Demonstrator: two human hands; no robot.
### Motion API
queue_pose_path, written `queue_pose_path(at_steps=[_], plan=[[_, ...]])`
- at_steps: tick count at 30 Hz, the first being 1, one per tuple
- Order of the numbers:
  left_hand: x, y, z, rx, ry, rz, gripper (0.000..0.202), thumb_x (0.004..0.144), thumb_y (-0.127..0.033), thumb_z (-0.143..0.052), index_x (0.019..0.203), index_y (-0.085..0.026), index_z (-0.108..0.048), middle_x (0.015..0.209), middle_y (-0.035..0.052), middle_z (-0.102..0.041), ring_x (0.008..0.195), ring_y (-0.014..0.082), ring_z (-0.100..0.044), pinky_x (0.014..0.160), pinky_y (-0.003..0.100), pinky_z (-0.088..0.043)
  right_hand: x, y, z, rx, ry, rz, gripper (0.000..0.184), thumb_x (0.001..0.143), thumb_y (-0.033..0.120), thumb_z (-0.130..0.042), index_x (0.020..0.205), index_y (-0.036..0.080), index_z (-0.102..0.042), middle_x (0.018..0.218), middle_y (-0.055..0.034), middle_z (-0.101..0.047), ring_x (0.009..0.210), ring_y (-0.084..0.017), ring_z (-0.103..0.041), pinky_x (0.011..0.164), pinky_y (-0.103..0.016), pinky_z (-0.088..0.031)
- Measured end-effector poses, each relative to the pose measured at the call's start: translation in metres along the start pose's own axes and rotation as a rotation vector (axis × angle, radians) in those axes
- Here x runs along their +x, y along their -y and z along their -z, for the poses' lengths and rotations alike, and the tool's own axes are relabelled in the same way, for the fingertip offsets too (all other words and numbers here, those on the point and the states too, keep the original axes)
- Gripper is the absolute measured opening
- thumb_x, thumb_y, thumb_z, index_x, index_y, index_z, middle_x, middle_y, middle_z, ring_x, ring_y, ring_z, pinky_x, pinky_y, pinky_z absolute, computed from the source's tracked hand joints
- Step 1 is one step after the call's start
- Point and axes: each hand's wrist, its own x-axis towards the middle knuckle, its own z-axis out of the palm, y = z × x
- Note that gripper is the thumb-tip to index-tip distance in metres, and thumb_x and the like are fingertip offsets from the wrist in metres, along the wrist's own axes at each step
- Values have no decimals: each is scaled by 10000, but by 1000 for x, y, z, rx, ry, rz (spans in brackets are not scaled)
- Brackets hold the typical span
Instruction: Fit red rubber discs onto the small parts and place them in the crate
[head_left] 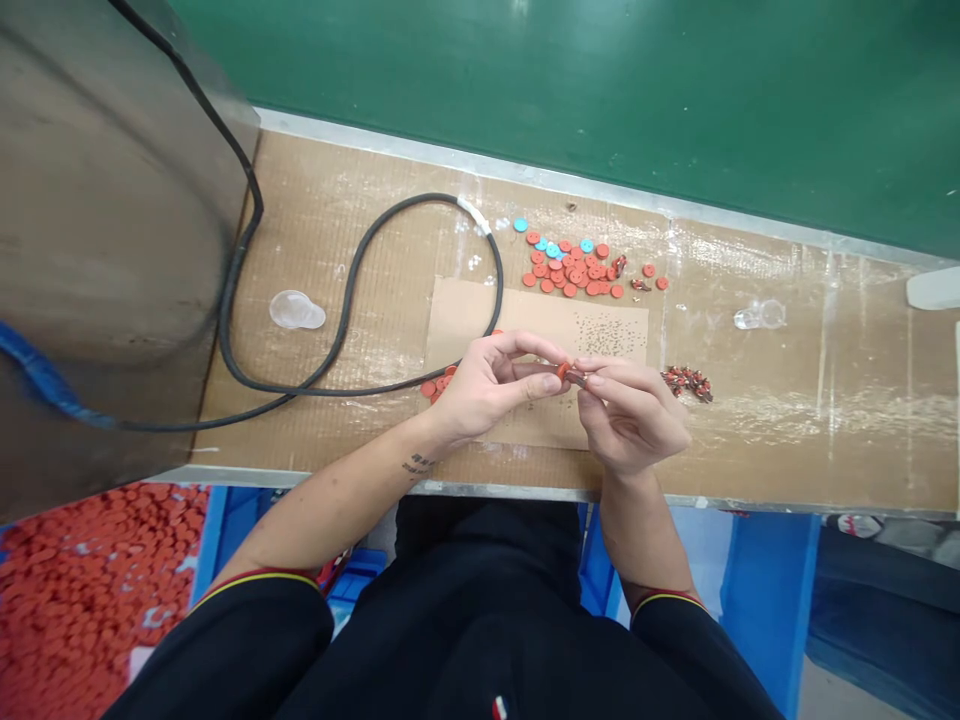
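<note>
From here I see both hands [555,390] together over a cardboard sheet [465,330] on a wooden bench [360,220]. The left hand [487,385] and right hand [630,410] pinch, fingertip to fingertip, a small red button [562,371] joined to a dark piece [577,378] that I can't make out clearly. The pinch sits just above the cardboard, between the hands. More red buttons [574,270] and a few blue ones [553,250] lie scattered beyond the cardboard, and a few red ones [439,383] sit by the left wrist. Tiny dark bits [607,335] dot the cardboard. To the right lies a small cluster of red-and-dark pieces [686,382]. A black cable [352,270] loops across the bench near clear plastic discs [296,310]. Below the bench edge on the left, I see a bin heaped with red buttons [90,600].
</note>
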Motion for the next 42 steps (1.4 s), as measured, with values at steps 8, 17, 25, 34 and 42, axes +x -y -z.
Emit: queue_pose_path(at_steps=[8, 17, 25, 34, 42], plan=[[0, -1, -1, -26, 29, -52, 217, 773, -268, -961, 899, -198, -799, 927, 29, -807, 918, 129, -791, 877, 225, -673, -1, -1, 0, 31, -9, 12, 328, 921, 59, -734, 1174, 268, -744, 889, -4, -768, 822, -217, -826, 676, -362, -736], [0, -1, 0, 6, 58, -100, 180, 798, -242, -940, 914, -206, -808, 943, 23, -813, 942, 138, -798, 885, 234, -676, -1, -2, 2, 47, 5, 10, 307, 914, 52, -738, 1156, 241, -757, 881, -11, -770, 839, -214, -826, 700, -352, -732], [1, -2, 3, 80, 75, -152, 152, 810, -208, -922, 934, -220, -835, 978, 31, -829, 938, 144, -805, 883, 233, -675, 2, 0, 5, 74, 42, -30, 338, 908, 33, -740, 1169, 246, -765, 891, -18, -783, 857, -225, -830, 711, -364, -733], [1, 0, 1, 51, 86, -233, 189, 783, -132, -927, 900, -258, -847, 954, 12, -847, 883, 106, -811, 803, 144, -656, 1, 1, 6, 97, 35, -59, 328, 933, 67, -734, 1191, 268, -765, 896, -19, -794, 859, -230, -831, 705, -375, -727], [0, 3, 0, 71, 54, -225, 161, 735, -197, -974, 826, -249, -852, 961, 50, -845, 898, 155, -815, 855, 240, -693, -1, 1, 5, 55, 12, -39, 295, 960, 107, -722, 1199, 277, -749, 881, -11, -803, 829, -239, -838, 664, -373, -722]])
